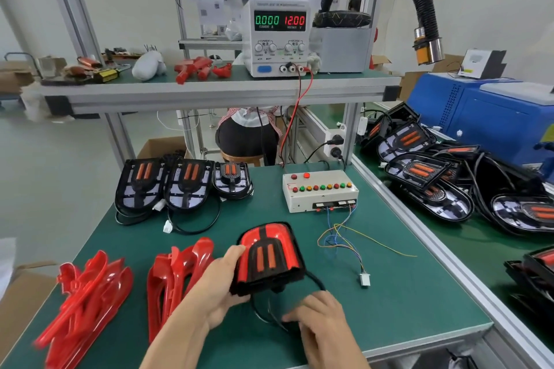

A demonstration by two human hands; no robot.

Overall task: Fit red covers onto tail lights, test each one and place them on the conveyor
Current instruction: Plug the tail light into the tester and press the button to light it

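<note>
My left hand [217,284] grips the left side of a tail light [269,257] with a red cover fitted on it, tilted up off the green mat. Just below it, my right hand [317,317] pinches the light's black cable [263,313]. Two stacks of loose red covers [90,293] [180,272] lie at the front left. Three uncovered tail lights [183,183] sit in a row at the back left. The white test box [319,190] with coloured buttons stands at the back right; its thin wires run to a white connector [364,279] lying on the mat.
A power supply [277,36] on the upper shelf reads 0.000 and 12.00. To the right, the conveyor [467,237] carries a pile of tail lights [434,174]. A black extraction hose [419,9] hangs over it. A person sits beyond the bench.
</note>
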